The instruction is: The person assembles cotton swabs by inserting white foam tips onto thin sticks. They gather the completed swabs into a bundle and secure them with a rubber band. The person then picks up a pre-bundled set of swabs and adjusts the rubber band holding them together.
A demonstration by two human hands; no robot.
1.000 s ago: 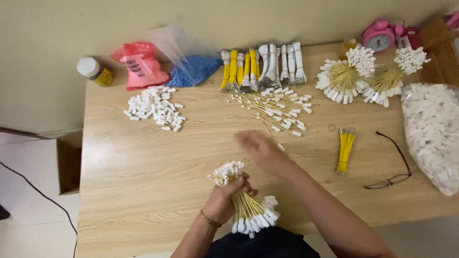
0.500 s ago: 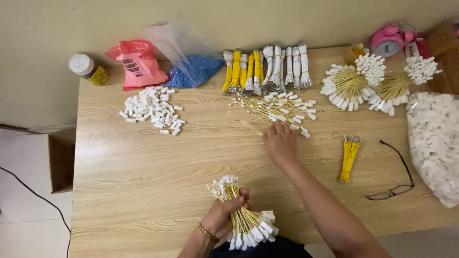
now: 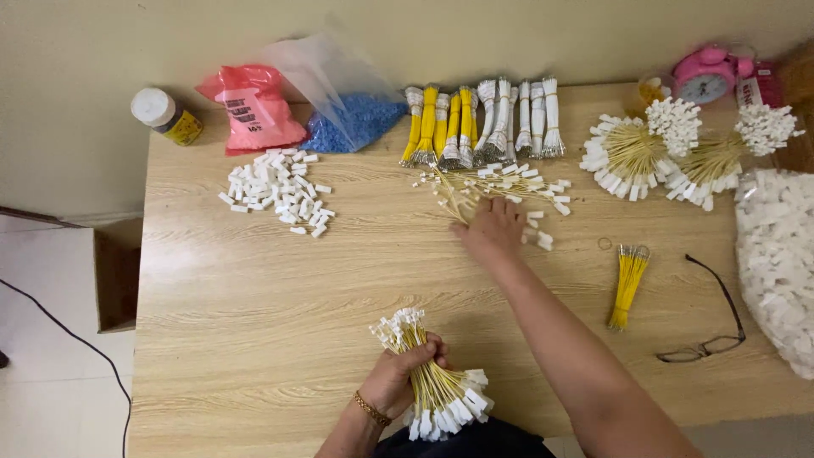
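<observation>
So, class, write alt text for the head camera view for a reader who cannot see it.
A person's left hand grips a bundle of yellow wires with white ends, while the right hand reaches into loose wires on a wooden table. More bundles, white connectors and glasses lie around.

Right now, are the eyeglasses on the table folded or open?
Open. The eyeglasses lie on the wooden table with one temple arm stretched out away from the lenses.
</observation>
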